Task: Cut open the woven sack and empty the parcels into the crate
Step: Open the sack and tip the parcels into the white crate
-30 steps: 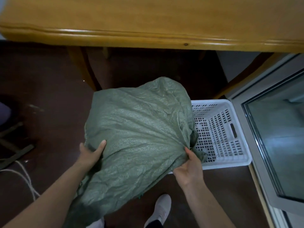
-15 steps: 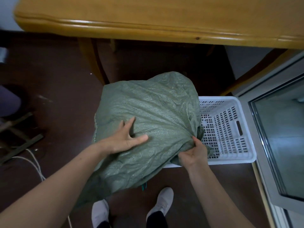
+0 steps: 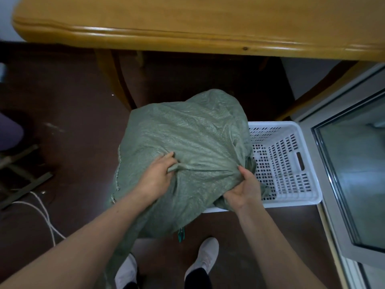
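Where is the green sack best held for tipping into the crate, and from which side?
Pinch the sack by loose folds on its near face, from your side, as the left hand and right hand do: cloth is slack there, the far end bulges full.

Woven sack [image 3: 187, 142]: dull grey-green, fine criss-cross weave with a pale sheen on the creases; lighter stitching down its left edge. Small teal strip [image 3: 180, 235] at its lower edge.

Crate [image 3: 277, 124]: white plastic, walls patterned with rows of short dark slots, floor with round holes.

Table [image 3: 187, 21]: honey-yellow wood, faint grain, one dark knot [image 3: 245, 48] on the edge.

Floor [image 3: 62, 97]: dark reddish brown, a few pale scuffs.

Shoes [image 3: 205, 255]: off-white. Trouser cuffs black.

Cord [image 3: 42, 207]: white.

Door frame [image 3: 325, 184]: pale grey metal, black seal, grey-green glass.
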